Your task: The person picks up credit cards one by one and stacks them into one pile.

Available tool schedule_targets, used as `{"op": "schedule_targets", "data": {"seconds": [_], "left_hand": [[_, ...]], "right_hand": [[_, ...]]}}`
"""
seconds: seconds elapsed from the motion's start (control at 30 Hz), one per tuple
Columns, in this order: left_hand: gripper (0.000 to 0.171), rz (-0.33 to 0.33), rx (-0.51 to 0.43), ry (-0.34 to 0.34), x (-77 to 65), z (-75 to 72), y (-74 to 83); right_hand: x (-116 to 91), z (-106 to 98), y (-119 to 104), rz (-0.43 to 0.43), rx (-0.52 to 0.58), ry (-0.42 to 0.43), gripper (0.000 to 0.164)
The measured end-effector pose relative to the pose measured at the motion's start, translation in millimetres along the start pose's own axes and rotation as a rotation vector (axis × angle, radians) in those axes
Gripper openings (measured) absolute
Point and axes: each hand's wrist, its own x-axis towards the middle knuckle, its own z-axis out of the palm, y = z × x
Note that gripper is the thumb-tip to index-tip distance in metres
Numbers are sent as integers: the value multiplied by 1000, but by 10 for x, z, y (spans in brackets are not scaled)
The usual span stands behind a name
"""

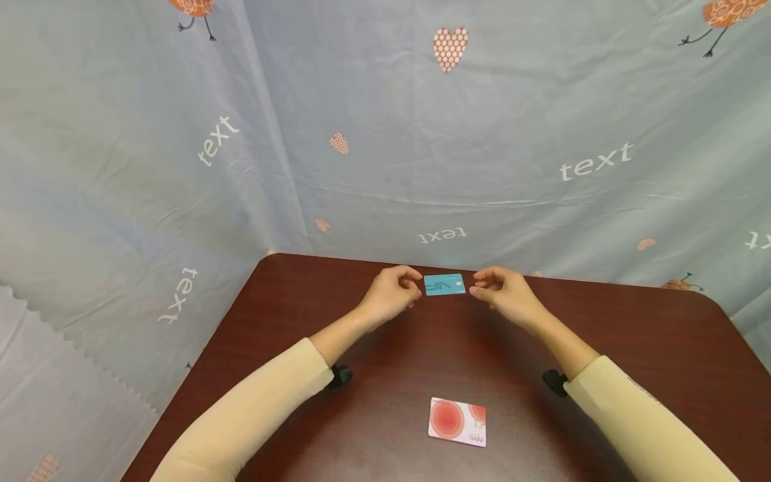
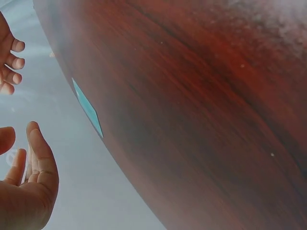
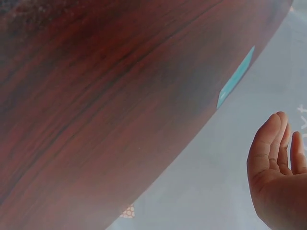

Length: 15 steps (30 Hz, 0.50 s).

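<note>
A blue bank card (image 1: pixel 444 284) with a chip lies flat near the far edge of the dark wooden table. On its left side hovers my left hand (image 1: pixel 391 292), fingers loosely bent and nothing in them. My right hand (image 1: pixel 504 292) mirrors it on the card's right side, also holding nothing, with a gap between thumb and fingers. Small gaps show between both hands and the card in the head view. Closer to me, a white card with red circles (image 1: pixel 456 422) rests on the table, apart from both hands.
The brown table (image 1: pixel 608 321) has rounded far corners. Behind it and to the left hangs a grey-blue curtain (image 1: pixel 512 120) printed with hearts, birds and lettering. Black straps (image 1: pixel 340 376) sit at the wrists, by the cream sleeves.
</note>
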Motion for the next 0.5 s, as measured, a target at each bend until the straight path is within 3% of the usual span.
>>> {"op": "schedule_targets", "data": {"seconds": [0.23, 0.5], "left_hand": [[39, -33, 3, 32, 127, 34, -38], [51, -103, -18, 12, 290, 80, -91]], "right_hand": [[132, 33, 60, 37, 11, 4, 46], [276, 127, 158, 75, 44, -10, 48]]}}
